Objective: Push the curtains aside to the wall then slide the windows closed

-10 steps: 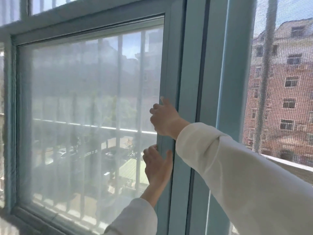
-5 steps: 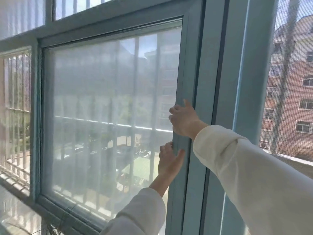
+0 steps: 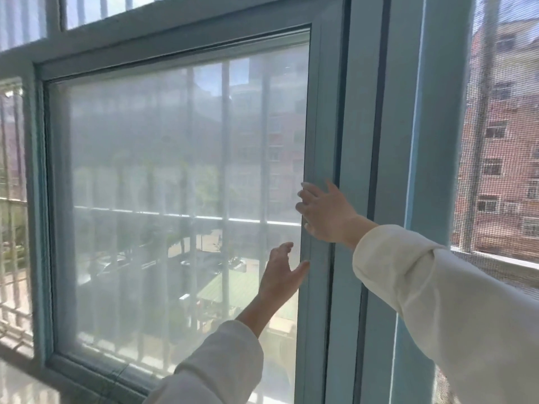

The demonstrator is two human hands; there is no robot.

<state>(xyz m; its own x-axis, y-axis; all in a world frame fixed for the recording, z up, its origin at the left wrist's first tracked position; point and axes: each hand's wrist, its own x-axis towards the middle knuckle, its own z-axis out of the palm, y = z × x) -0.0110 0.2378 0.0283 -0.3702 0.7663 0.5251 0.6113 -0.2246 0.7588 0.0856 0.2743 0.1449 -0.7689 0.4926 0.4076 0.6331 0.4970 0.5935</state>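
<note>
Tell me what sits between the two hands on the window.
In the head view, only a bare stretch of the sliding window's blue upright frame and glass edge lies between the right hand above and the left hand below.

No writing, label, brand or number is showing legibly anywhere; the window frame [image 3: 318, 141] is carrying no readable mark.

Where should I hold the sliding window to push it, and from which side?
Judging by its shape, grip the sliding window's vertical right stile, the only raised edge on the flat pane. Come from the room side, as the right hand and left hand do.
</note>
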